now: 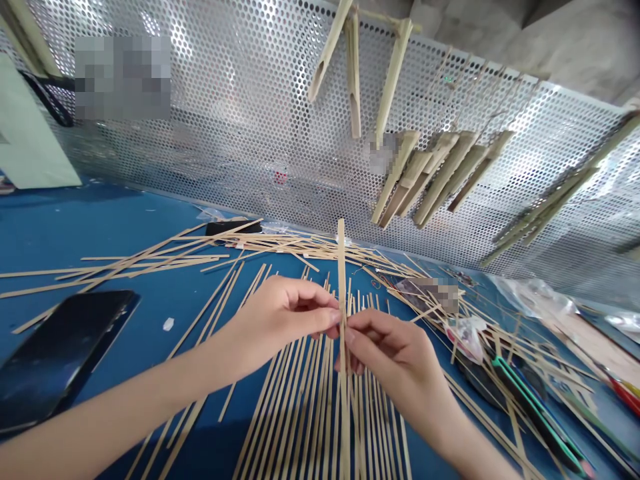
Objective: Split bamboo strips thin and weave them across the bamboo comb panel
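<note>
Running up from the near edge of view between your forearms, a row of narrow, pale tan bamboo strips [311, 400] lies side by side on the flat blue desk [125, 213], with blue showing between many of them. Over that row you hold a long, flat, broader bamboo strip [341, 267], its free end pointing away from you. The fingers of your left hand [295, 310] pinch it from the left, thumb against forefinger; those of your right hand [393, 340] pinch it from the right, just beside and slightly lower. Whether a second strip is caught in the same grip cannot be made out. The step in hand looks like fine, two-handed adjusting of this one piece; the next move probably calls for one pinch to steady it while the other shifts, without disturbing the row beneath.

About level with your hands, a glossy black rectangular phone [65, 353] lies to the left, and a green-and-black cutter-like tool [537, 413] rests among scattered strips to the right. Farther off, a loose heap of thin pale strips [295, 243] crosses the desk. Behind rises a silver perforated metal panel [225, 100], with split greenish-tan bamboo pieces [397, 80] hanging before it.
</note>
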Motion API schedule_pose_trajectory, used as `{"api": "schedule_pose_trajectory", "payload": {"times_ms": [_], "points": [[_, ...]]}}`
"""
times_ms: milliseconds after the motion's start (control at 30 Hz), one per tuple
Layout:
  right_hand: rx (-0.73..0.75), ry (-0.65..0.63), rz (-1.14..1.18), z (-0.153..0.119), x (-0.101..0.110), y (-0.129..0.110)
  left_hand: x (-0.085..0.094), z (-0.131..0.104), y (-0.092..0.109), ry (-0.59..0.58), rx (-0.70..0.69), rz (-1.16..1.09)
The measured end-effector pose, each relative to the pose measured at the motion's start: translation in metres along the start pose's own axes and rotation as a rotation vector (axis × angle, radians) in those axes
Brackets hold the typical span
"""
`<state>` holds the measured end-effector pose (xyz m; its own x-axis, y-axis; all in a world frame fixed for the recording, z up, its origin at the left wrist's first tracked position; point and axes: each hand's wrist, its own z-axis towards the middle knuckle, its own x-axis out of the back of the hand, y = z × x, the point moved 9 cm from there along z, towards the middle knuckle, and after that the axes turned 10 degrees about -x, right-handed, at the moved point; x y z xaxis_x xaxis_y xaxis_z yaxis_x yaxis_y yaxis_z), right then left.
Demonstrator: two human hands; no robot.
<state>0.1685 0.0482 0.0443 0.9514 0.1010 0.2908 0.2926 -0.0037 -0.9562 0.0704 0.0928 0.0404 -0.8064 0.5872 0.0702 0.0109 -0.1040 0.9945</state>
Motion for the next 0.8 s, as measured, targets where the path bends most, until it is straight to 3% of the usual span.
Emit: {"api": "schedule_pose_trajectory", "payload": {"times_ms": [333,633,800], "points": [[-0.135,-0.152,0.124,0.001,-0.006,0.004,-0.003,-0.003,-0.003,-0.025,0.034,0.013],[-0.138,-0.09,-0.111,-0.002,-0.005,0.012,-0.008,-0.007,0.004,-0.11,-0.043,0.341],[-0.107,-0.069,-0.2,-0.002,-0.003,0.014,-0.013,-0.01,0.011,-0.132,-0.079,0.404]]}}
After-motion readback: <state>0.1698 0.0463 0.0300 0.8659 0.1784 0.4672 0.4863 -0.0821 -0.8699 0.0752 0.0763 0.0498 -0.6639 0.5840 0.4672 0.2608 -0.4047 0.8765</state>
